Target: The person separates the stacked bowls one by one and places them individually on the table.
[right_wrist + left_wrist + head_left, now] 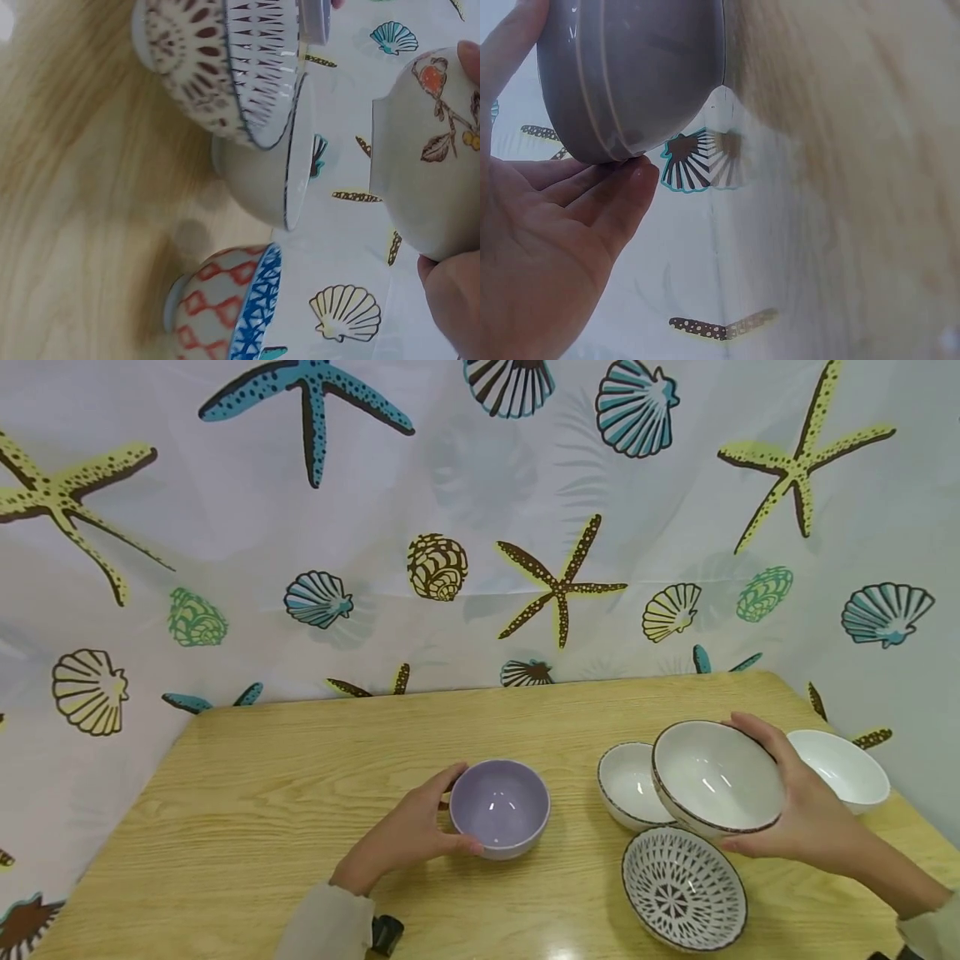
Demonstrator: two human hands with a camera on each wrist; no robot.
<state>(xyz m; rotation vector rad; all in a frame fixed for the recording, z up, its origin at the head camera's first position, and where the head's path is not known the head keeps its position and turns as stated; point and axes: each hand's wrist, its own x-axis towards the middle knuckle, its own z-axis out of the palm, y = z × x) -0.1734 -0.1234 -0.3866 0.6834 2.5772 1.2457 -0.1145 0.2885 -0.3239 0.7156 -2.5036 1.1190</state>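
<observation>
My left hand (420, 831) holds a purple bowl (500, 810) by its side, thumb at the near side and fingers at the far side. In the left wrist view this bowl (645, 67) looks greyish; whether its base touches the table I cannot tell. My right hand (813, 814) grips a larger white bowl (716, 777) with a dark rim, raised above the table. The right wrist view shows a bird and leafy twig on the outside of this bowl (427, 157). Below it are a dark-rimmed white bowl (630, 785) and a black-and-white patterned bowl (684, 889).
A white-lined bowl (843, 768) stands at the right, partly behind my right hand. The right wrist view shows a bowl with red lattice outside and blue pattern inside (225, 307). A shell-and-starfish cloth (450, 635) hangs behind the wooden table (247, 810).
</observation>
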